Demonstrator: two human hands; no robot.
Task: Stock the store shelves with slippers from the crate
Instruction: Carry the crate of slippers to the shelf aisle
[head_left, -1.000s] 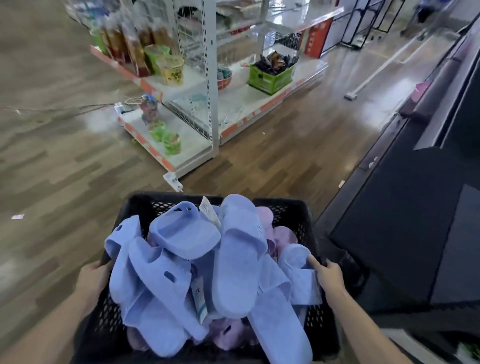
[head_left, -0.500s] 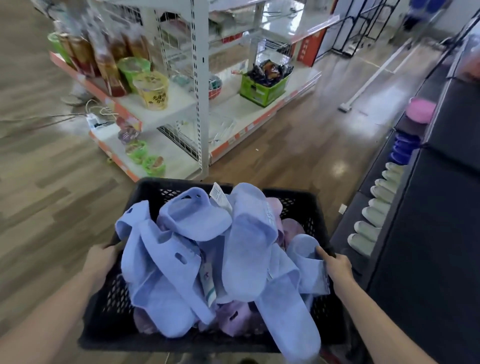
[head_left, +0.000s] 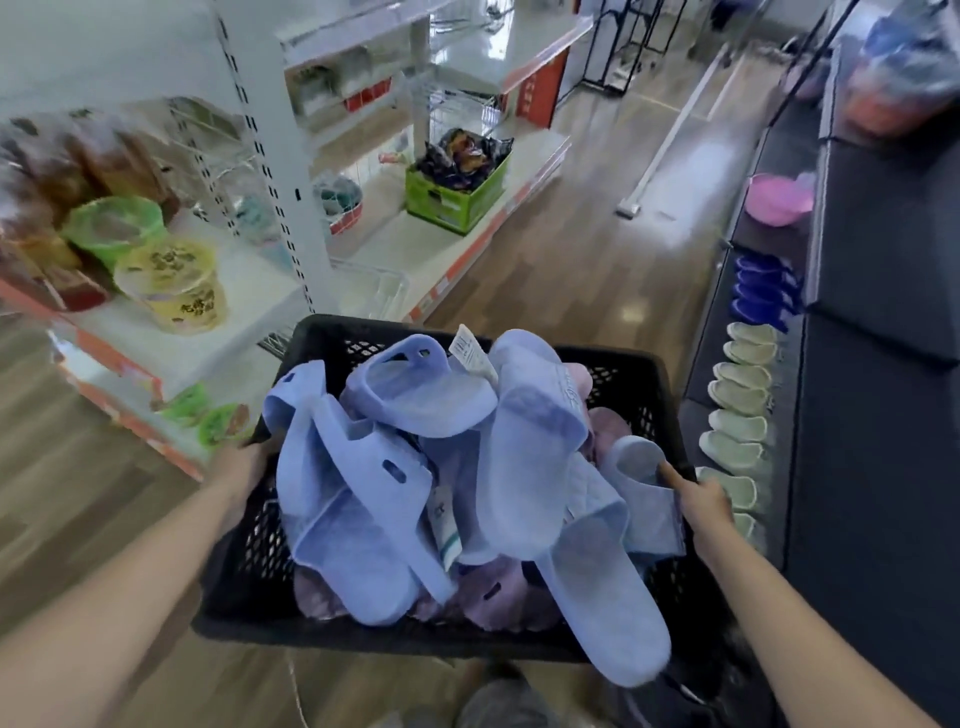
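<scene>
- Two hands on the crate (head_left: 631, 387): left hand (head_left: 240, 470) wrapped over its left rim, right hand (head_left: 698, 501) clamped on its right rim.
- Slippers (head_left: 410, 400) heaped above the rim; one sole overhangs the near edge. Carry level.
- Right of the crate, dark shelf (head_left: 698, 364) holds pale pairs, probably the target; set down beside it.
</scene>
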